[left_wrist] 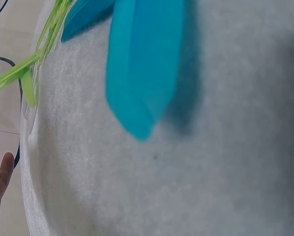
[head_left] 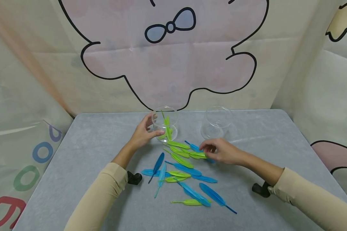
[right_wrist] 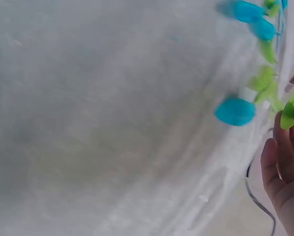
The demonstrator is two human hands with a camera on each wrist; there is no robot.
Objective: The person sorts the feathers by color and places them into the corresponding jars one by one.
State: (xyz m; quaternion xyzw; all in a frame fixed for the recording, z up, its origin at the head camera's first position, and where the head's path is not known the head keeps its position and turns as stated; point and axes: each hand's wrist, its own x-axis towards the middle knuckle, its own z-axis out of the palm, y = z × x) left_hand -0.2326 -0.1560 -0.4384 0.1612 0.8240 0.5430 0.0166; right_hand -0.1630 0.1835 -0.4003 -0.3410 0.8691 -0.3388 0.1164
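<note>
A green feather (right_wrist: 288, 117) is pinched, pretty narrowly, between the thumb and fingers of the right hand (head_left: 222, 152), held above the far part of the feather spread. In the right wrist view its long axis is slanted up to the right, with a broad part of the vane angled down-left (which end is the quill can't be told, since it's cut off by the frame). The left cup (head_left: 175, 131) is held at its left side by the left hand (head_left: 143, 132), thumb in front and fingers spread wide around it. Inside that upright transparent cup, green feathers (head_left: 167, 125) are propped steeply, one quill pointed up near the rim. Below it, the loose green feathers (head_left: 181, 160) are mostly laid lengthwise side to side, tips to the right, while the blue feathers (head_left: 213, 193) are scattered at mixed angles, one with its quill aimed at the near right. The right cup (head_left: 216, 126) is stood just beyond the right hand, well apart from the left one. Both cups are set near the table's (head_left: 84, 160) far edge, backed closely by the printed backdrop (head_left: 173, 67); wider gray stretches are left at either side.
</note>
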